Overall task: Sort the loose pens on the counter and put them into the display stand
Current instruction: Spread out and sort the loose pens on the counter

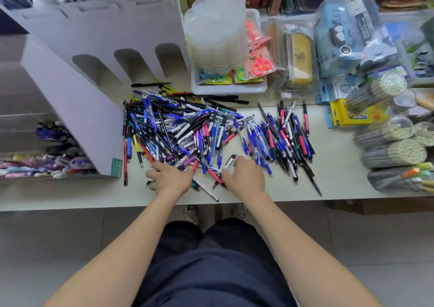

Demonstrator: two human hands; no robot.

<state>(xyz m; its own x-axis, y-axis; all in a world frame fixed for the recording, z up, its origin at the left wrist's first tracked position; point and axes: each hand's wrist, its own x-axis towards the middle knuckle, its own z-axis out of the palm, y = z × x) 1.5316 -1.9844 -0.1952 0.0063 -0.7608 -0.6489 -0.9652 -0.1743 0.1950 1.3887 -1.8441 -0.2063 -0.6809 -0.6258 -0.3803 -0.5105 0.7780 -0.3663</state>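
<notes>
Forearms are reaching over the surface's [70,196] near edge. Left hand [169,177] is lying palm-down on the heap's rim with fingers curled; whether they are gripping anything, I cannot tell. Right hand [244,178] is pinching a white pen [231,160]. Beyond, loose pens [178,130] are sprawling, probably light, stiff and quick to roll, so best pinched mid-barrel. Display stand [77,100] is standing farther left.

bright even light | soft shadows | edges warped, blurred | centre sharp

Tangled heap of loose pens [173,130] on counter [340,166], beside white display stand [77,100]
</notes>
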